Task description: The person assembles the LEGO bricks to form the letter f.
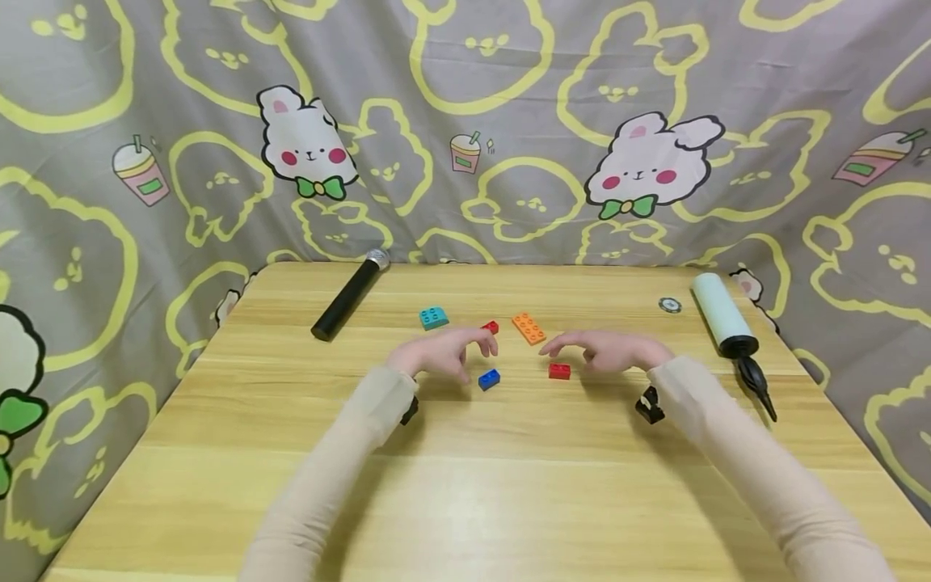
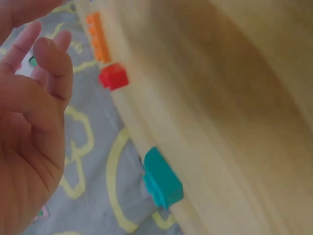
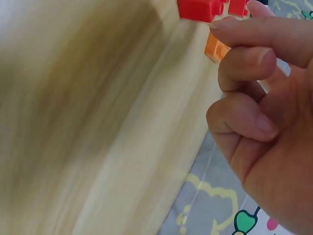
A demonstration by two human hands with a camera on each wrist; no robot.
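My left hand [image 1: 440, 353] hovers over the wooden table with fingers bent loosely downward and nothing in them. Just right of its thumb lies a small blue toy brick [image 1: 489, 379]. Partly hidden behind its fingers is a red brick [image 1: 491, 327]; a teal brick [image 1: 433, 318] lies beyond the hand. My right hand [image 1: 611, 349] holds nothing, index finger reaching forward and the others bent, as the right wrist view shows. Below its fingertips sits another red brick [image 1: 559, 371]. An eight-stud orange brick [image 1: 528, 329] lies between the hands, farther back.
A black microphone [image 1: 349, 297] lies at the table's back left. Toward the back right are a round chip [image 1: 670, 305] and a white hand pump [image 1: 723, 314] with a black nozzle. A patterned grey curtain [image 1: 524, 218] hangs along the table's back edge.
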